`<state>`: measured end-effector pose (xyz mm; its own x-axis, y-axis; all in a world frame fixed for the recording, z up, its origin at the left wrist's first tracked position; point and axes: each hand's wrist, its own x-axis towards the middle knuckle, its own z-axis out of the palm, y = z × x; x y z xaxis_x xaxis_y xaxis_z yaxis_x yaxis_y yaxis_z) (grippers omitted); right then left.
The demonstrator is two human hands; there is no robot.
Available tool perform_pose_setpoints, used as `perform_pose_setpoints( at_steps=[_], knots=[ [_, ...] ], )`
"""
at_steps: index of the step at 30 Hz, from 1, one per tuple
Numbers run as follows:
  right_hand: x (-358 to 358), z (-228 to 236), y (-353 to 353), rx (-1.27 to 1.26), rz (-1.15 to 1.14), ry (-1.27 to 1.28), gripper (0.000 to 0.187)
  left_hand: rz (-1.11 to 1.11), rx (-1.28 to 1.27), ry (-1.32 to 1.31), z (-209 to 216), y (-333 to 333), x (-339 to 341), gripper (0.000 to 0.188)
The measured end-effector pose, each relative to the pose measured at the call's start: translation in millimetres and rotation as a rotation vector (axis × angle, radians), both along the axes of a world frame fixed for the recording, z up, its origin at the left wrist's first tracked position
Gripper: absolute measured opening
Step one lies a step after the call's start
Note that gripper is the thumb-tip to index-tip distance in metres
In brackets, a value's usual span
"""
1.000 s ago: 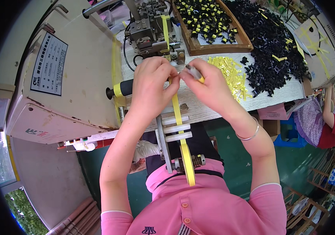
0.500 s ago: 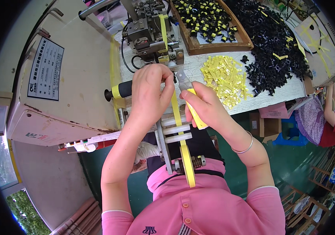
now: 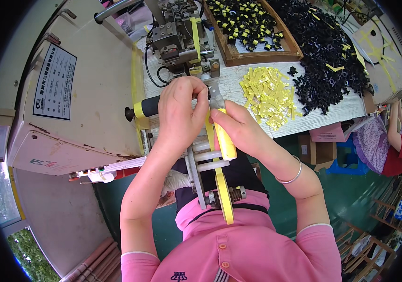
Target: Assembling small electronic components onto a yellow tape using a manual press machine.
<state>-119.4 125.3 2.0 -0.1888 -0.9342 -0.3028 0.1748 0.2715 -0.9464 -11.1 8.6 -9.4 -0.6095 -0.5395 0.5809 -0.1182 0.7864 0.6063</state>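
Observation:
My right hand [image 3: 243,124] is wrapped round a yellow-handled flat-bladed tool [image 3: 226,143], its metal blade [image 3: 215,94] pointing away from me beside the fingers of my left hand. Pinched together in front of a small metal machine [image 3: 177,42], my left hand [image 3: 182,105] hides whatever may lie between its fingertips. A yellow tape strip [image 3: 222,188] runs from a reel near my waist, over white rollers [image 3: 212,165], and passes beneath my hands toward the machine.
Cut yellow strips [image 3: 268,96] lie in a pile on the white table. Behind them are a wooden tray [image 3: 262,57] of black-and-yellow parts and a heap of black parts [image 3: 328,61]. A large beige cabinet [image 3: 88,94] stands left. Another person's arm [image 3: 395,134] shows at far right.
My right hand has shifted slightly left, and the tool has turned so that its handle points more straight toward me. My left hand has stayed nearly in place.

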Motion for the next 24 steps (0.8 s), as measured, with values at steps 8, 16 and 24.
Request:
perform_pose_setpoints(
  at_steps=[8, 16, 24],
  knots=[
    [-2, -1, -2, 0.061, 0.009, -0.109, 0.029, 0.093, 0.105, -0.091, 13, -7, 8, 0.010],
    [3, 2, -4, 0.133, -0.004, -0.143, 0.030, 0.033, 0.209, -0.252, 21, -7, 7, 0.011],
    [13, 0, -15, 0.061, -0.118, -0.225, 0.028, 0.088, 0.029, -0.211, 16, -3, 8, 0.011]
  ],
)
